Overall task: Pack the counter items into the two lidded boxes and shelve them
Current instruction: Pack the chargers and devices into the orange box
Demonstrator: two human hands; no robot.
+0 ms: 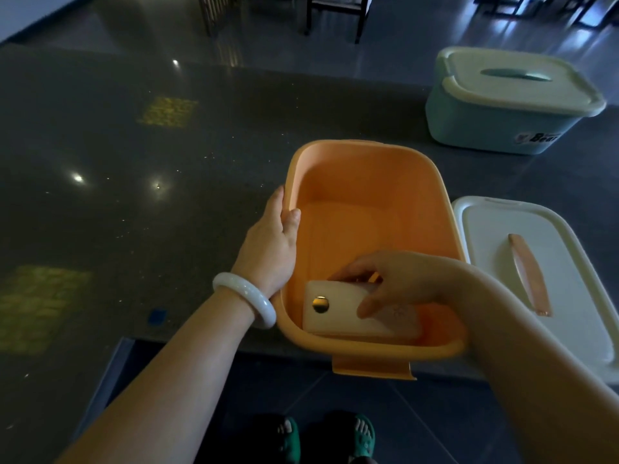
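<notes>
Gripping the left rim of the orange box [368,182], left hand [271,249] has thumb hooked over the edge inside, other fingers curled round the outer wall. Right hand [398,279] reaches down into the box, fingers [348,274] and thumb pinching a flat white case [351,311] with a round gold button near its left end. Case sits low in the near end of the box, tilted; can't tell if it touches the bottom. Box is open, standing at the near edge of the dark table [167,162], its front latch tab hanging over the edge.

White lid [536,279] with peach handle lies flat on the table just right of the orange box, touching or nearly so. Teal box [495,125] with cream lid on sits at far right, well apart from the orange one, sticker on its front.

White bangle [246,299] on left wrist. Green sandals [365,437] on the floor below the table edge. Chair legs [361,18] in the background.
</notes>
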